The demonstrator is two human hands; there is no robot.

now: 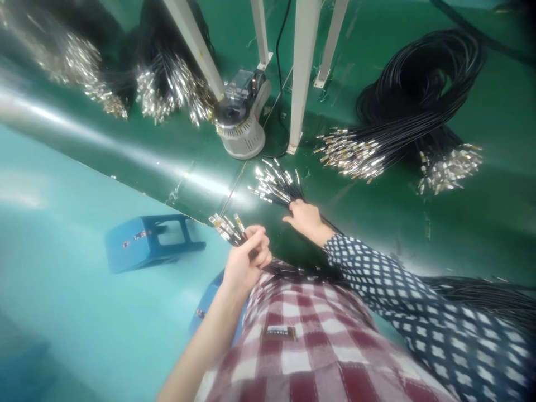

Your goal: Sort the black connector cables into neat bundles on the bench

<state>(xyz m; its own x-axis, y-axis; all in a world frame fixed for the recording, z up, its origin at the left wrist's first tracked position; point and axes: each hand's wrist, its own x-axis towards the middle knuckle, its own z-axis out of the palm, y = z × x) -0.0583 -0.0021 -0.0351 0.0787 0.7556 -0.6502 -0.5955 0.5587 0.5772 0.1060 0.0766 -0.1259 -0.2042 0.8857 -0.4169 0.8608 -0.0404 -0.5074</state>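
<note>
My left hand (250,258) is closed around a small bunch of black cables (228,228), whose silvery connector ends fan out above the fingers. To its right, my right hand (307,220) rests with curled fingers on a second bundle of black cables (278,184) lying on the green table, just behind the metal tips. Whether those fingers grip the bundle firmly is partly hidden by the hand's back. More dark cable lengths (305,272) run across my lap along the table edge, over a red checked apron (310,335).
A grey round-based machine (243,125) stands at the back among pale metal posts (304,72). Large cable bundles lie at the left (163,89) and a coiled one (419,100) at the right of the green table (360,218). A blue stool (146,240) is on the floor.
</note>
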